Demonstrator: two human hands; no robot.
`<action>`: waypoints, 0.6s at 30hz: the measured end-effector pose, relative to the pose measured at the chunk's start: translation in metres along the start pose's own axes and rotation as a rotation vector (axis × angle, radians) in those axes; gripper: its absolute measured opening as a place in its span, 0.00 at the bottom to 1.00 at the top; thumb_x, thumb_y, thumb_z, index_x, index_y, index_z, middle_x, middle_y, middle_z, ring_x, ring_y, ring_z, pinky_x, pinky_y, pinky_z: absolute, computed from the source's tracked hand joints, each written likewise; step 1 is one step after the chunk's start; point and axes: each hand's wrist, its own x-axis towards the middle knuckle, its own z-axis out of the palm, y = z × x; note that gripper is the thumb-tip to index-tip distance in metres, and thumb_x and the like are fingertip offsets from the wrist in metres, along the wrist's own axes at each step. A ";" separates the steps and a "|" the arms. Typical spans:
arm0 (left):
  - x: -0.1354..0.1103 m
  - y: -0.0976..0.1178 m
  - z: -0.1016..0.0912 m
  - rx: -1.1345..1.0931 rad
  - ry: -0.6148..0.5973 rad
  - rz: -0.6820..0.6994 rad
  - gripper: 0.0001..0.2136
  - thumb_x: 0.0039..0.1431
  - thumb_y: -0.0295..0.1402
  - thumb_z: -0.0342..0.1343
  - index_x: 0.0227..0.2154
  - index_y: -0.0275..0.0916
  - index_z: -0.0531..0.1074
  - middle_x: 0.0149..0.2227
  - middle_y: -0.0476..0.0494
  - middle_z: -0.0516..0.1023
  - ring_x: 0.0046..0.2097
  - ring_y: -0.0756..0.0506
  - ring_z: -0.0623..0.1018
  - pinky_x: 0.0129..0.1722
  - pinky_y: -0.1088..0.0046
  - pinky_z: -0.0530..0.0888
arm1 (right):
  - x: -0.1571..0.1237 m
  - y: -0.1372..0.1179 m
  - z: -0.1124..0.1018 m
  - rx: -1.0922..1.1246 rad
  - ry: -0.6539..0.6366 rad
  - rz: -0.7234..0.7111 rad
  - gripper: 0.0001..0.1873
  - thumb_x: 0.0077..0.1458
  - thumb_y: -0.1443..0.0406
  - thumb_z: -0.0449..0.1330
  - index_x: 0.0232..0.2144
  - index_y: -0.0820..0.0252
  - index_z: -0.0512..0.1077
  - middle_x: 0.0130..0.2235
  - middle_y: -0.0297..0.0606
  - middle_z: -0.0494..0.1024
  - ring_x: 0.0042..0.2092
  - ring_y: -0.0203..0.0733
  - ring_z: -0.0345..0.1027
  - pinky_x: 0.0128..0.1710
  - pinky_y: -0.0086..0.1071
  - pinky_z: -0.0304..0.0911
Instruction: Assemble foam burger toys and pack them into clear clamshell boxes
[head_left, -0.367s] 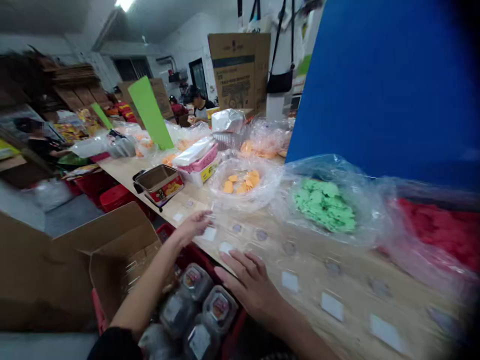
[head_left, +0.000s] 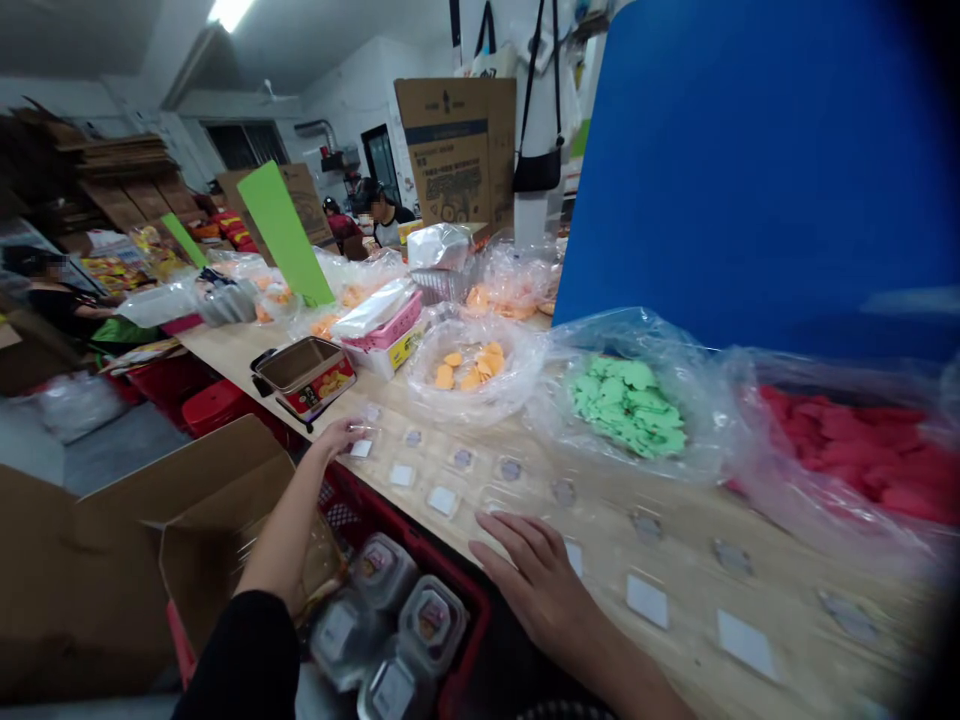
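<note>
My left hand (head_left: 339, 438) reaches over the near table edge, its fingertips on a clear plastic lid (head_left: 362, 433). My right hand (head_left: 534, 585) lies flat on the wooden table (head_left: 675, 650), fingers apart, holding nothing. Around and between my hands lie rows of clear lids with white square labels (head_left: 442, 501). Farther back sit clear bags of orange pieces (head_left: 457, 372), green pieces (head_left: 628, 408) and red pieces (head_left: 840, 445). Below the table edge, sealed clear tubs with dark lids (head_left: 433, 618) stand in a red crate (head_left: 352, 515).
An open cardboard box (head_left: 217, 530) stands at lower left, beside the crate. A tin (head_left: 304, 377) and a pink box (head_left: 379, 325) sit on the table. A blue board (head_left: 750, 170) rises at right. Co-workers (head_left: 379, 213) sit at the far end.
My hands have moved apart along the table edge, the left one to the left and the right one to the right. The whole view has shifted slightly and is sharper.
</note>
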 end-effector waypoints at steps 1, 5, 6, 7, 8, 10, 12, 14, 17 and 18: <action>0.002 -0.002 -0.001 0.022 0.015 -0.001 0.28 0.35 0.39 0.64 0.42 0.35 0.63 0.24 0.51 0.70 0.25 0.52 0.70 0.24 0.77 0.66 | -0.002 0.001 -0.001 -0.003 -0.003 0.006 0.16 0.57 0.72 0.45 0.45 0.58 0.66 0.50 0.42 0.67 0.54 0.42 0.53 0.51 0.40 0.50; 0.004 -0.005 -0.005 0.129 0.039 0.037 0.28 0.39 0.39 0.62 0.45 0.35 0.62 0.26 0.51 0.69 0.26 0.52 0.70 0.24 0.78 0.66 | -0.005 0.003 -0.004 -0.005 -0.011 0.025 0.15 0.57 0.72 0.46 0.44 0.57 0.66 0.50 0.41 0.68 0.54 0.42 0.53 0.51 0.40 0.50; 0.003 -0.005 -0.006 0.165 0.038 0.055 0.29 0.39 0.39 0.61 0.46 0.35 0.61 0.26 0.51 0.69 0.26 0.52 0.70 0.24 0.78 0.66 | -0.005 0.004 -0.004 -0.004 -0.014 0.027 0.15 0.57 0.71 0.46 0.44 0.57 0.66 0.50 0.41 0.68 0.54 0.42 0.54 0.51 0.40 0.50; 0.002 -0.005 -0.007 0.205 0.040 0.074 0.29 0.39 0.38 0.61 0.46 0.35 0.61 0.26 0.51 0.69 0.26 0.52 0.70 0.23 0.78 0.66 | -0.006 0.004 -0.004 -0.002 -0.017 0.028 0.15 0.57 0.71 0.46 0.44 0.57 0.66 0.50 0.41 0.68 0.53 0.42 0.54 0.51 0.40 0.50; 0.002 -0.004 -0.008 0.248 0.044 0.097 0.29 0.39 0.38 0.61 0.46 0.34 0.62 0.25 0.51 0.69 0.26 0.52 0.70 0.23 0.78 0.66 | -0.006 0.004 -0.004 0.000 -0.016 0.026 0.15 0.57 0.71 0.46 0.44 0.58 0.67 0.50 0.41 0.68 0.53 0.42 0.54 0.51 0.40 0.50; 0.001 -0.002 -0.011 0.340 0.058 0.144 0.29 0.36 0.36 0.62 0.45 0.34 0.64 0.25 0.51 0.68 0.26 0.51 0.70 0.24 0.77 0.66 | -0.007 0.004 -0.004 0.005 -0.009 0.023 0.15 0.57 0.71 0.46 0.44 0.58 0.67 0.49 0.42 0.68 0.53 0.43 0.55 0.50 0.40 0.50; 0.001 0.000 -0.012 0.427 0.070 0.191 0.28 0.34 0.35 0.63 0.43 0.34 0.66 0.25 0.51 0.68 0.28 0.50 0.70 0.27 0.76 0.67 | -0.008 0.004 -0.003 0.008 -0.004 0.020 0.15 0.57 0.71 0.46 0.43 0.59 0.67 0.49 0.41 0.69 0.53 0.43 0.55 0.50 0.40 0.50; 0.002 0.001 -0.010 0.503 0.075 0.227 0.27 0.33 0.34 0.63 0.42 0.34 0.67 0.25 0.50 0.69 0.30 0.48 0.71 0.30 0.74 0.68 | -0.009 0.003 -0.002 0.010 -0.004 0.019 0.15 0.57 0.71 0.45 0.42 0.58 0.67 0.49 0.41 0.69 0.52 0.42 0.55 0.50 0.39 0.50; 0.005 0.003 0.000 0.600 0.087 0.256 0.28 0.35 0.36 0.62 0.43 0.33 0.67 0.27 0.48 0.71 0.32 0.47 0.73 0.33 0.73 0.69 | -0.010 0.001 -0.003 0.014 -0.020 0.026 0.15 0.57 0.72 0.45 0.42 0.58 0.67 0.49 0.40 0.69 0.53 0.42 0.55 0.50 0.39 0.50; 0.005 0.003 0.004 0.629 0.099 0.263 0.28 0.36 0.36 0.62 0.44 0.32 0.66 0.28 0.47 0.72 0.33 0.46 0.73 0.34 0.73 0.69 | -0.011 0.001 -0.003 0.014 -0.022 0.028 0.15 0.57 0.72 0.45 0.42 0.58 0.67 0.49 0.40 0.69 0.53 0.42 0.55 0.50 0.40 0.50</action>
